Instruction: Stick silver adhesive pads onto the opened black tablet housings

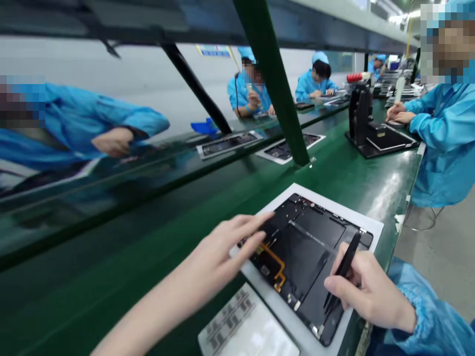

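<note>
An opened tablet (308, 247) with black internals and an orange flex cable (276, 267) lies on a white mat (365, 222) on the green bench. My left hand (218, 257) rests on the tablet's left edge, fingers stretched out and pressing near the flex cable. My right hand (365, 291) is closed around black tweezers (343, 269), whose tips point down at the tablet's near right part.
A sheet of small parts (241, 326) lies at the near edge. More tablets on mats (285, 148) sit further along the green belt. A black fixture (371, 131) stands at the right. A green post (274, 84) rises ahead. Co-workers in blue coats sit around.
</note>
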Demonstrator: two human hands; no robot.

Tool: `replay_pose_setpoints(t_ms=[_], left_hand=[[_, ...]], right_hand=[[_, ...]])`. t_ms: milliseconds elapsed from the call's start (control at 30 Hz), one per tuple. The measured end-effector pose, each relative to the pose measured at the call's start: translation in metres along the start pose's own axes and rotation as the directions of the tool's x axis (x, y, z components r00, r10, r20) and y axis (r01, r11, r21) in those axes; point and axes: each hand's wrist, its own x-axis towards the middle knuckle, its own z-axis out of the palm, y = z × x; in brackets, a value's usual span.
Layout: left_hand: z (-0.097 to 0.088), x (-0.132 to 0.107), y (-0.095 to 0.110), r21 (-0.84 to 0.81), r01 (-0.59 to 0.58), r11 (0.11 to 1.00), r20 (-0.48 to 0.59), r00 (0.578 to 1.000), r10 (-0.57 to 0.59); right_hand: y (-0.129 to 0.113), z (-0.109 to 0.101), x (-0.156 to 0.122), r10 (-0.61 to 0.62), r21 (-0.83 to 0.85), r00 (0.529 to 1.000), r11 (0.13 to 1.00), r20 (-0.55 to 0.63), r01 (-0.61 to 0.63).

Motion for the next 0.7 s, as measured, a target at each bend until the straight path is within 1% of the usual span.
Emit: replay_pose_setpoints(t_ms=[33, 67, 133, 233, 333, 400, 467, 600, 700], left_hand=[[-0.01, 0.017, -0.011, -0.017, 0.099, 0.995, -0.007, 0.995, -0.099], [-0.017, 0.03, -0.021, -0.02, 0.153, 0.988, -0.013, 0.988, -0.154], [-0.023, 0.044, -0.036, -0.061, 0.238, 0.969, -0.004, 0.971, -0.239], [-0.015, 0.042, -0.051, -0.127, 0.315, 0.94, 0.04, 0.949, -0.313], [-0.003, 0.035, -0.058, -0.194, 0.354, 0.915, 0.11, 0.935, -0.338], [0.0, 0.035, -0.058, -0.244, 0.363, 0.899, 0.139, 0.931, -0.338], [-0.001, 0.036, -0.054, -0.301, 0.365, 0.881, 0.127, 0.931, -0.342], [-0.006, 0.032, -0.034, -0.433, 0.367, 0.823, 0.109, 0.928, -0.357], [-0.009, 0.026, -0.021, -0.509, 0.351, 0.786, 0.088, 0.93, -0.358]], right_hand=[[0.0, 0.002, 0.0, -0.01, 0.009, 1.0, 1.0, -0.001, 0.01], [0.0, 0.004, -0.001, -0.029, 0.019, 1.0, 0.999, 0.0, 0.029], [0.0, 0.007, -0.001, -0.087, 0.029, 0.996, 0.996, -0.004, 0.087], [0.002, 0.01, 0.0, -0.128, -0.012, 0.991, 0.992, -0.027, 0.128], [0.006, 0.011, 0.0, -0.117, -0.078, 0.992, 0.991, -0.054, 0.112], [0.006, 0.011, -0.001, -0.112, -0.091, 0.992, 0.99, -0.059, 0.107], [0.005, 0.011, -0.001, -0.102, -0.077, 0.993, 0.992, -0.058, 0.097], [0.004, 0.011, -0.005, -0.056, -0.065, 0.997, 0.997, -0.059, 0.052], [0.013, 0.012, -0.009, 0.027, -0.054, 0.997, 0.998, -0.068, -0.03]])
